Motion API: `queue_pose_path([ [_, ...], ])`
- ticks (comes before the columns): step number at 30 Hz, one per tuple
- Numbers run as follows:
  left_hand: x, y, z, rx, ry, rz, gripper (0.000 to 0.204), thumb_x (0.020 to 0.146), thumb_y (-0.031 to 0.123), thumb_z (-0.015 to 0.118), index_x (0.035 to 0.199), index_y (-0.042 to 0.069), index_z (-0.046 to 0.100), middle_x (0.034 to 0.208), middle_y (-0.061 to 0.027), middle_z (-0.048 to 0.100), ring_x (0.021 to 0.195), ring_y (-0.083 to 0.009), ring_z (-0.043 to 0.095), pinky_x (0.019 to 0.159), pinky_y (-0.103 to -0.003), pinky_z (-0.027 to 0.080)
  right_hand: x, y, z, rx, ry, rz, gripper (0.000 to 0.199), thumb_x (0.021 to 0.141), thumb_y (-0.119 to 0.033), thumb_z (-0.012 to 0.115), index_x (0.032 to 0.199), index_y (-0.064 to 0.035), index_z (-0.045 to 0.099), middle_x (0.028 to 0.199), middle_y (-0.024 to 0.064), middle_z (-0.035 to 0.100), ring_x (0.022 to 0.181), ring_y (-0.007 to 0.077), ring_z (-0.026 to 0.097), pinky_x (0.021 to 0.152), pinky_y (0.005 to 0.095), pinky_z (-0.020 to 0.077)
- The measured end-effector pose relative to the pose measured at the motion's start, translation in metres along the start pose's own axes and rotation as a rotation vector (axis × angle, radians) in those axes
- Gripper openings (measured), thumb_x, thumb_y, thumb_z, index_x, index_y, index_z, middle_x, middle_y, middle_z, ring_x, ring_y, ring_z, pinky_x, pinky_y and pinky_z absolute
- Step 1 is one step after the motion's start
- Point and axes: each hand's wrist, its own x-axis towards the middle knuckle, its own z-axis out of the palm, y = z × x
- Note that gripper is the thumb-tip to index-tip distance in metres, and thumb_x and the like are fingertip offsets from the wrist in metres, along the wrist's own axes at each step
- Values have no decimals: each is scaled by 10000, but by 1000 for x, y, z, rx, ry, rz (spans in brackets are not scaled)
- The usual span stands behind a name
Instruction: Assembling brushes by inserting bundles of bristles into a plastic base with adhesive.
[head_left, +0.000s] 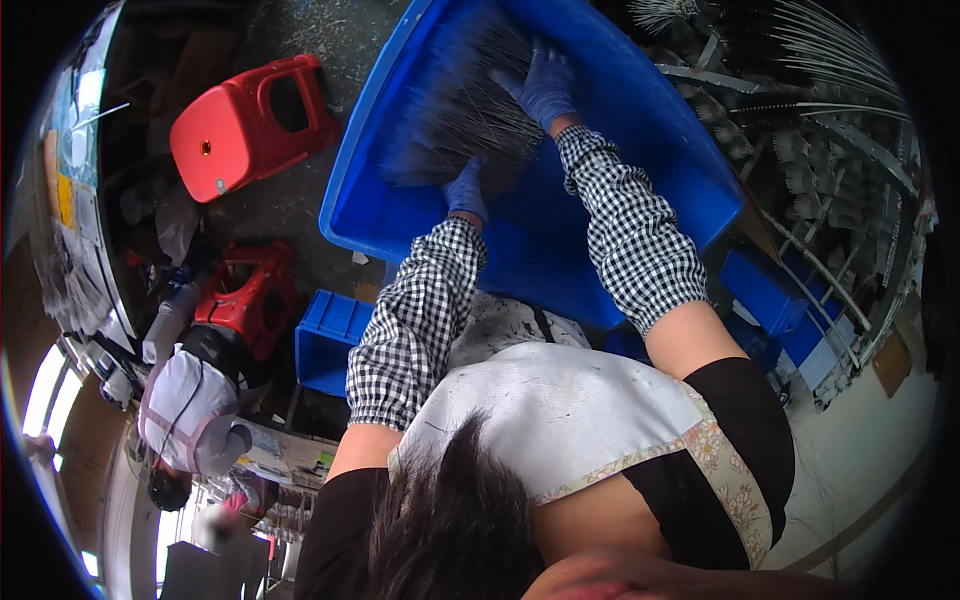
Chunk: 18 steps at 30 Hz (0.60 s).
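Observation:
A large blue plastic bin (pixel 580 215) stands in front of me. Inside it is a bundle of thin dark wires (pixel 465 100), smeared by motion. Both my hands wear blue-purple gloves, with black-and-white checked sleeves over the forearms. At the bundle's near end, my left hand (pixel 467 190) is closed around the wires; its fingers are partly hidden among them. My right hand (pixel 545 88) rests against the bundle's right side with thumb and fingers spread apart.
Two red plastic stools (pixel 215 140) are on the floor to the left. A smaller blue crate (pixel 330 340) sits by my left forearm. Metal racks (pixel 810 150) with wire parts line the right side, beside another blue box (pixel 765 290). Another person (pixel 195 410) works at the lower left.

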Motion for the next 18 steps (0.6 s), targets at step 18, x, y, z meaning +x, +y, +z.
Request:
queue_pose_path([
  [18, -25, 61, 17, -189, -517, -156, 756, 755, 373, 854, 1338, 16, 532, 1332, -135, 588, 1245, -302, 539, 1098, -472, 407, -18, 90, 30, 1041, -868, 169, 1005, 851, -602, 684, 1561, -64, 218, 1578, 195, 313, 1407, 316, 393, 1207, 405, 273],
])
